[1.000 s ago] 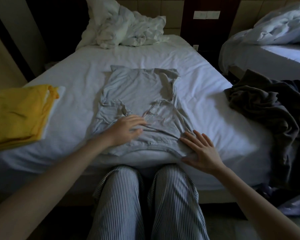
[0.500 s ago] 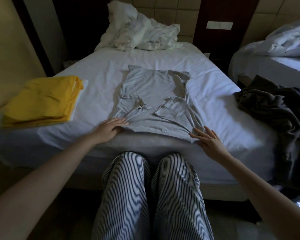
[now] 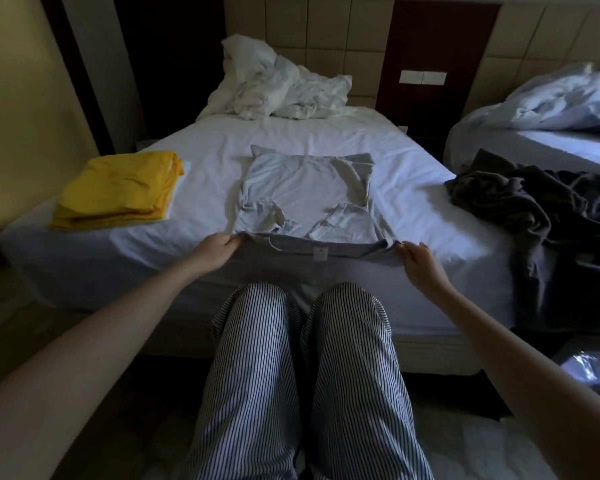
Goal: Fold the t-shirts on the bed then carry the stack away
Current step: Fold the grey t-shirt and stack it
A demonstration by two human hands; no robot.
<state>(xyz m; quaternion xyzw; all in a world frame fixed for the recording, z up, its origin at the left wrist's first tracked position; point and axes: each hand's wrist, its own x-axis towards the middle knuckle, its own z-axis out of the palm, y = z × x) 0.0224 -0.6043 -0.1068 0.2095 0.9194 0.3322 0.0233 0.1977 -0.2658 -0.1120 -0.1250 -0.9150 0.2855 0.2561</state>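
From the head view, a pale grey t-shirt [image 3: 305, 188] lies flat in the middle of the bed [image 3: 413, 161], its sides already turned inward and both sleeves lying on top of it. Its near edge sits along the mattress's near edge, raised slightly off the sheet and pulled taut between the two hands, with a small white label [image 3: 320, 253] showing on the lifted strip. The left hand [image 3: 215, 252] pinches the near left corner, fingers curled around the cloth; the right hand [image 3: 420, 261] grasps the near right corner the same way. A folded yellow stack [image 3: 118, 192] rests near the bed's left edge, well apart from the shirt, with bare sheet between them. A white layer peeks out beneath it, perhaps another folded piece, though the dim light makes that hard to tell. On the right a crumpled dark garment [image 3: 534, 216] drapes over the bed's right edge, again with bare sheet between it and the shirt. Past the shirt's far edge the sheet runs bare up to the bunched white bedding [image 3: 278, 88] at the headboard. Striped trousers [image 3: 291, 375] press close to the mattress front. A second bed [image 3: 534, 143] stands to the right.
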